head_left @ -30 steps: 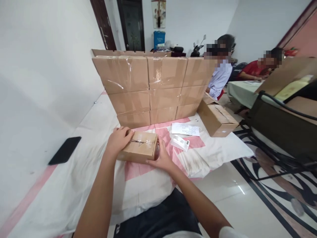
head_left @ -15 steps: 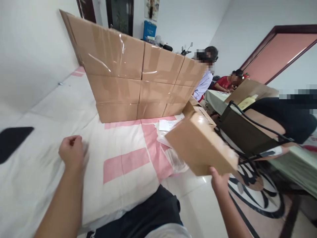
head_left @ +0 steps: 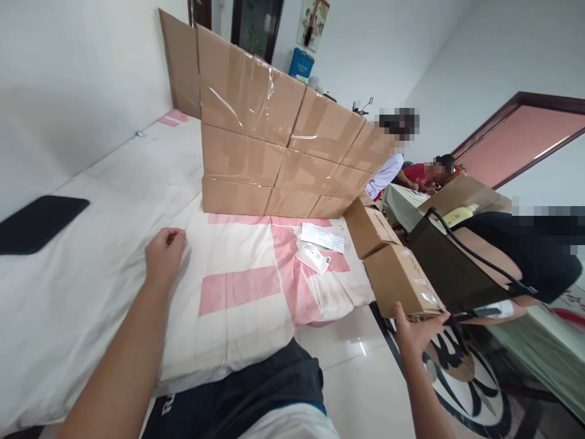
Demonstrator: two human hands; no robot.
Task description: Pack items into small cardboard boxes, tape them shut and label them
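Note:
My right hand [head_left: 418,332] grips the near end of a small taped cardboard box [head_left: 402,286], held low at the right edge of the white-and-pink sheet [head_left: 237,286], just in front of another brown box [head_left: 369,224] on the floor. My left hand [head_left: 163,253] rests on the sheet as a loose fist with nothing in it. A wall of stacked taped cartons [head_left: 274,146] stands on the sheet behind.
A paper sheet [head_left: 322,236] and a white tape dispenser [head_left: 313,258] lie on the pink stripe. A black phone [head_left: 39,222] lies at far left. A dark bag [head_left: 450,268] and a person in black sit at right; two more people sit at a table behind.
My right hand carried the small box off the sheet to the right and lowered it beside the other box. My left hand let go and rests on the sheet.

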